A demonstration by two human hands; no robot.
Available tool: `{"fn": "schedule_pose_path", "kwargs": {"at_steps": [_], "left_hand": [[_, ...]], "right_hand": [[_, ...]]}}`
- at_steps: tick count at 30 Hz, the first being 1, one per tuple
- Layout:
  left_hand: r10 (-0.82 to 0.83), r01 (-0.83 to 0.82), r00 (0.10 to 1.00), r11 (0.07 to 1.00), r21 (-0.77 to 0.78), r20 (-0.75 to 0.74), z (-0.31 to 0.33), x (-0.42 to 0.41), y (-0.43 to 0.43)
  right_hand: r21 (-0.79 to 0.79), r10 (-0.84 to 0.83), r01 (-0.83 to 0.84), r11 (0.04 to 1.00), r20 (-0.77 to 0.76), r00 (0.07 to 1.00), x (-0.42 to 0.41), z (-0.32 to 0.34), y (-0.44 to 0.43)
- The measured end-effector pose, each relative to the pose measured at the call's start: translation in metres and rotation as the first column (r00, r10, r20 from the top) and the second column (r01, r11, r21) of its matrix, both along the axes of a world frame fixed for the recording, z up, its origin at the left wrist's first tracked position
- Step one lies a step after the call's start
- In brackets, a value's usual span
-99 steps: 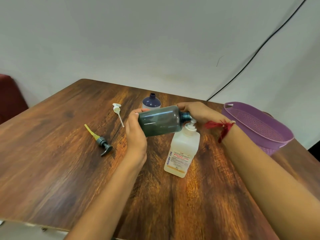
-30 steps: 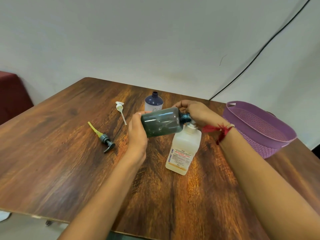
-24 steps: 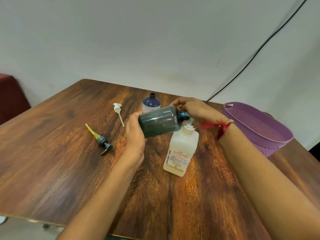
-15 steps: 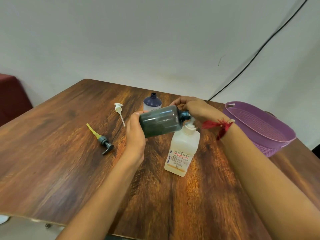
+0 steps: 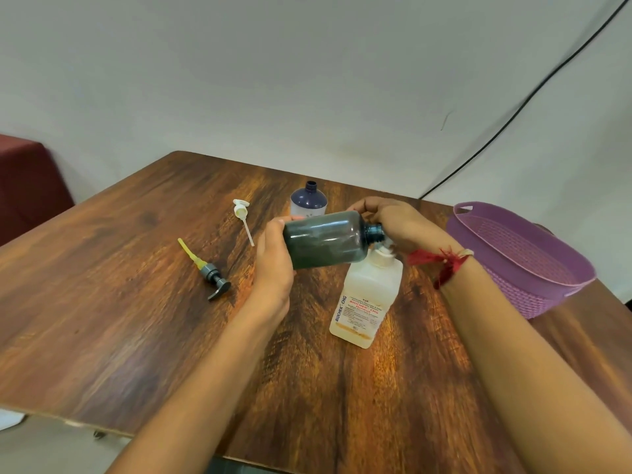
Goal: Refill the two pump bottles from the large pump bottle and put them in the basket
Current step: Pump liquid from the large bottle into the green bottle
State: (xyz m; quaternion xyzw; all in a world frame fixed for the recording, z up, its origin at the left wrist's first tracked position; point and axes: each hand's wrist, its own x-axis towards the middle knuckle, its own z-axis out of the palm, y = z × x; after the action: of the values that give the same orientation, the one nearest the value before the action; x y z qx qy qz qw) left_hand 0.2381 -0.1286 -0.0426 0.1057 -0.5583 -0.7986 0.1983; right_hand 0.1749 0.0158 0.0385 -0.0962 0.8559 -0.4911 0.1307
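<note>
Unmoved: left hand (image 5: 273, 265), dark bottle (image 5: 325, 239) | bottles (image 5: 367, 295) (image 5: 309, 200) 3 | loose pumps (image 5: 213, 278) (image 5: 243, 217) 2 | basket (image 5: 533, 295) 1

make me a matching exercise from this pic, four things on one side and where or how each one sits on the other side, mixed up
Things
1. dark green bottle
2. large white pump bottle
3. grey pump head
4. purple basket

Places or states
A. stands upright on the table, label facing the camera
B. lies loose on the table, apart from the bottles
C. sits at the table's right side
D. held sideways by the left hand

Pairs: 1-D, 2-A, 3-B, 4-C
</note>
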Motion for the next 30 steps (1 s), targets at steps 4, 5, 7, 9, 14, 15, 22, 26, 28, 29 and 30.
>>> {"fn": "schedule_pose_path", "kwargs": {"at_steps": [4,5,7,9,14,15,22,26,28,29,30], "left_hand": [[-0.023,0.021,0.999,0.998,0.053,0.044,-0.002,0.0,0.002],[-0.023,0.02,0.999,0.998,0.062,0.044,0.0,0.0,0.003],[-0.014,0.012,0.999,0.999,0.053,0.039,0.001,0.0,0.002],[-0.012,0.011,0.999,0.999,0.036,0.037,0.001,0.0,0.002],[-0.024,0.023,0.999,0.999,0.037,0.035,-0.001,0.002,0.001],[-0.032,0.03,0.999,0.998,0.048,0.035,-0.001,0.002,0.0],[-0.055,0.053,0.998,0.998,0.044,0.042,-0.001,0.003,-0.001],[-0.082,0.079,0.995,0.995,0.058,0.053,-0.004,0.002,-0.002],[-0.082,0.079,0.995,0.996,0.051,0.052,-0.002,0.002,-0.002],[-0.083,0.081,0.995,0.996,0.049,0.049,-0.001,0.002,-0.002],[-0.084,0.082,0.995,0.995,0.048,0.045,-0.001,0.003,-0.002]], "right_hand": [[0.078,-0.006,0.009,0.997,-0.043,0.999,-0.003,0.006,-0.001],[0.101,0.002,0.003,0.995,-0.052,0.999,-0.005,0.009,-0.002],[0.12,0.014,-0.008,0.993,-0.054,0.998,-0.005,0.011,-0.001],[0.056,0.018,-0.017,0.998,-0.027,0.999,-0.002,0.006,0.002],[0.064,-0.008,0.013,0.998,-0.069,0.998,-0.001,0.002,0.003],[0.088,0.003,0.004,0.996,-0.075,0.997,-0.003,0.005,0.002],[0.029,-0.035,0.037,0.999,-0.087,0.996,-0.001,0.0,0.001],[0.119,0.006,0.004,0.993,-0.089,0.996,-0.003,0.008,0.001],[0.13,0.013,-0.001,0.992,-0.094,0.996,-0.005,0.009,0.001],[0.11,0.007,0.002,0.994,-0.085,0.996,-0.004,0.008,0.001],[0.071,-0.009,0.015,0.997,-0.073,0.997,-0.003,0.005,0.001]]}}
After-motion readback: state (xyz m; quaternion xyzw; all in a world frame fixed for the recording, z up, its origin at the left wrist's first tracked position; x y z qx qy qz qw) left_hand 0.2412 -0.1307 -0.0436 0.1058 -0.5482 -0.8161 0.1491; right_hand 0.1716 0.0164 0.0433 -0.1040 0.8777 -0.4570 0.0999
